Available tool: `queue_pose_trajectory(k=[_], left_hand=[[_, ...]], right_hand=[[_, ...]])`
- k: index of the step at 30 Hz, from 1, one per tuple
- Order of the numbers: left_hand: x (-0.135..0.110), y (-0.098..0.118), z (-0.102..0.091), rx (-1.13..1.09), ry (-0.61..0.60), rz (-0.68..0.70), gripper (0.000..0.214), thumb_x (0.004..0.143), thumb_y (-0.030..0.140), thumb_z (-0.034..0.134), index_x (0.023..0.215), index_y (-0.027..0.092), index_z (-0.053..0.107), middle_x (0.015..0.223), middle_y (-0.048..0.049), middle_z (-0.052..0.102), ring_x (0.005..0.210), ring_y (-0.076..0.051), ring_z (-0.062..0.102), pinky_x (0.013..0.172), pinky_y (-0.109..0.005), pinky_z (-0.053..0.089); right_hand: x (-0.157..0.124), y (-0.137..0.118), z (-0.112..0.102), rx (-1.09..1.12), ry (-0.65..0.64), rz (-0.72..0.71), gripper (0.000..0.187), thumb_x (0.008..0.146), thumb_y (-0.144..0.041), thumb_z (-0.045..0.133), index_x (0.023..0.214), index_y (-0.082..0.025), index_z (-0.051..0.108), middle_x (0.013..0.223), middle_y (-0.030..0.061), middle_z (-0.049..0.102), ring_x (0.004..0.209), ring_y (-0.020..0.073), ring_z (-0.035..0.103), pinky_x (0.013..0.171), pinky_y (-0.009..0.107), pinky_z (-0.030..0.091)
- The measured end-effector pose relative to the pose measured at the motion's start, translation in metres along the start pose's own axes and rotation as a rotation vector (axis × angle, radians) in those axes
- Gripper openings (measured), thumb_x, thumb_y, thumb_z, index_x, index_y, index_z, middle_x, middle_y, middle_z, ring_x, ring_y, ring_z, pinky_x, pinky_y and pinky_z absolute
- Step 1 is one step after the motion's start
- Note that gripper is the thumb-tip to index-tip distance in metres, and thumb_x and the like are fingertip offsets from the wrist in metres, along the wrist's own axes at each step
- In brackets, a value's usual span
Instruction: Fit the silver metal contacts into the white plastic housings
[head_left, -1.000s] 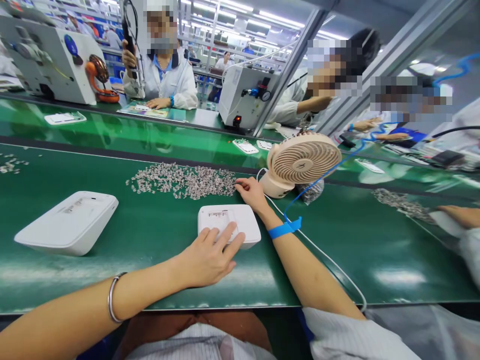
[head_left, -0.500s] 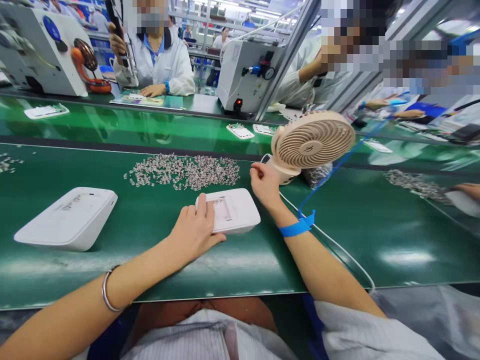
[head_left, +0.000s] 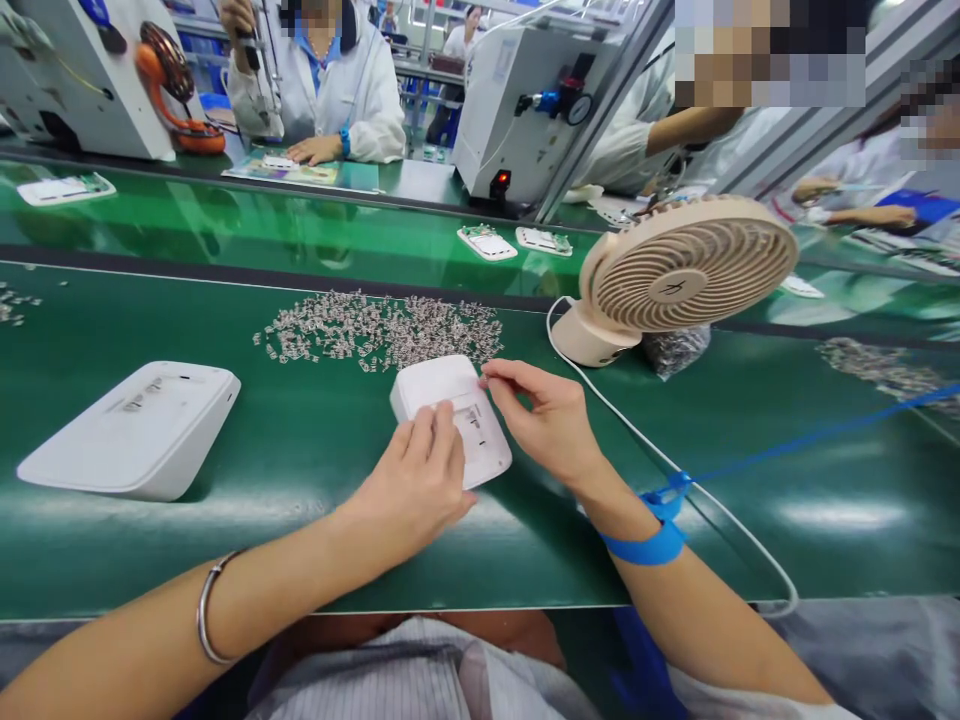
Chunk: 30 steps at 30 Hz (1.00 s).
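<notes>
- Green conveyor belt point(head_left: 262, 520) crosses a busy assembly hall, and a white plastic casing point(head_left: 439, 385) lies on it before the seated person.
- Left hand point(head_left: 412, 495) covers the casing's near end. Its fingers are loosely spread and press on top rather than gripping, and the forearm lies low.
- Right hand point(head_left: 551, 425) sits at the casing's right edge, thumb and forefinger pinched narrow. I cannot tell whether a piece sits between them.
- Small metal parts point(head_left: 375, 330) lie scattered just behind the casing, with a desk fan point(head_left: 686, 265) off to its right.
- To my eye, this wants the casing pinned flat and the pinch low and square.
</notes>
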<state>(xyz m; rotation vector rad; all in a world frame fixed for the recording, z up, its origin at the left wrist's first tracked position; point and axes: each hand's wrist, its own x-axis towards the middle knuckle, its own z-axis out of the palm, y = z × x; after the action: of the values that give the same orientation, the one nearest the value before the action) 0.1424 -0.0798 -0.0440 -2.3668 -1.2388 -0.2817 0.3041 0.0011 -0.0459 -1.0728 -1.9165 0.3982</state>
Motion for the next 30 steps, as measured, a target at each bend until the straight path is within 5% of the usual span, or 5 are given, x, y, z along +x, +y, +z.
queue_pose_trajectory(k=[4,8,12,16,30], left_hand=[[0.000,0.011,-0.010,0.278,-0.043,-0.126,0.072,0.079,0.063,0.046,0.108,0.000,0.062,0.100,-0.0204,0.066,0.078,-0.023,0.060,0.070,-0.031,0.043],[-0.003,0.016,-0.014,0.301,-0.025,-0.123,0.086,0.070,0.076,0.044,0.108,0.000,0.064,0.093,-0.0177,0.069,0.072,-0.021,0.059,0.066,-0.029,0.043],[-0.009,0.020,-0.015,0.330,-0.040,-0.111,0.073,0.078,0.064,0.045,0.105,0.000,0.065,0.100,-0.0201,0.068,0.075,-0.020,0.058,0.071,-0.029,0.043],[-0.010,0.022,-0.017,0.353,-0.058,-0.103,0.058,0.087,0.050,0.040,0.108,0.001,0.063,0.102,-0.0191,0.067,0.078,-0.020,0.058,0.069,-0.028,0.042],[-0.010,0.020,-0.014,0.334,-0.068,-0.118,0.055,0.089,0.048,0.036,0.119,0.006,0.057,0.102,-0.0166,0.067,0.077,-0.019,0.057,0.067,-0.029,0.040]], right_hand=[[0.000,-0.005,0.000,-0.044,-0.051,-0.046,0.015,0.082,-0.011,0.046,0.079,-0.019,0.058,0.074,0.0017,0.063,0.068,0.0133,0.058,0.064,0.027,0.046],[-0.003,-0.017,0.001,-0.028,-0.107,-0.075,0.013,0.083,-0.011,0.047,0.076,-0.019,0.056,0.071,0.0014,0.056,0.065,0.0117,0.052,0.060,0.025,0.043],[-0.011,-0.027,0.003,0.021,-0.180,-0.040,0.013,0.082,-0.011,0.050,0.074,-0.019,0.056,0.070,0.0008,0.054,0.064,0.0111,0.051,0.059,0.025,0.044],[-0.020,-0.029,0.010,-0.017,-0.152,-0.007,0.011,0.078,-0.012,0.053,0.071,-0.018,0.059,0.089,0.0072,0.058,0.084,0.0168,0.058,0.065,0.029,0.047],[-0.028,-0.027,0.025,-0.198,-0.035,-0.123,0.013,0.078,-0.009,0.050,0.071,-0.019,0.054,0.087,0.0086,0.061,0.083,0.0183,0.062,0.066,0.032,0.049]])
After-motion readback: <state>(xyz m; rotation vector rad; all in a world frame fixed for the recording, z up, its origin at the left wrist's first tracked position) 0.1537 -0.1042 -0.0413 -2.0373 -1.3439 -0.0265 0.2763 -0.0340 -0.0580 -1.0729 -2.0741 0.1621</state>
